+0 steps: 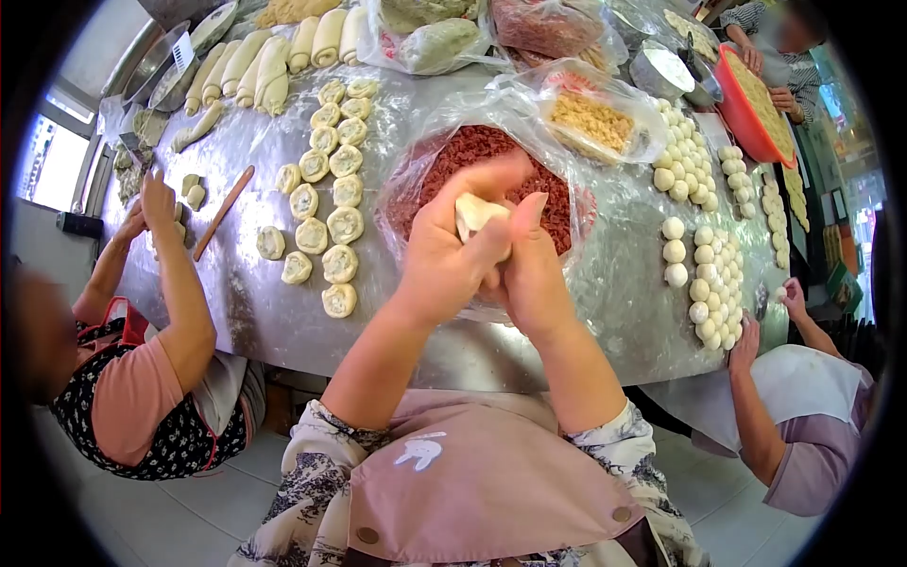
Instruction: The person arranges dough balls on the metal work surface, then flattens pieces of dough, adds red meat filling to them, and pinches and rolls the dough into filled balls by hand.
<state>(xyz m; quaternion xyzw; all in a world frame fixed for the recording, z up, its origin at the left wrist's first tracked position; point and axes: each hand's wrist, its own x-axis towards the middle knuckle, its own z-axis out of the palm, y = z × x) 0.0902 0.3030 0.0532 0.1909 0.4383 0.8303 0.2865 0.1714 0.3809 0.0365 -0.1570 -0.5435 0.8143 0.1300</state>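
Observation:
Above a plastic-lined container of dark red crumbly filling point(557, 184), my two hands meet around a piece of pale dough point(472, 214). My left hand point(442, 253) is closed round the dough, its upper fingers smeared by motion. Pressed against the dough's other side is my right hand point(531, 265), with its thumb raised and its fingers curled in. The inside of the dough is mostly hidden by the fingers. Left of the container, flattened round dough pieces point(346, 225) with a swirled pattern lie in rough columns.
Dough rolls point(274, 76) lie at the back left, near a rolling pin point(225, 213). A bag of yellow crumbs point(590, 123) sits beyond the filling. White dough balls point(713, 283) stand in rows at right. Co-workers' hands point(159, 200) work at the left and right edges.

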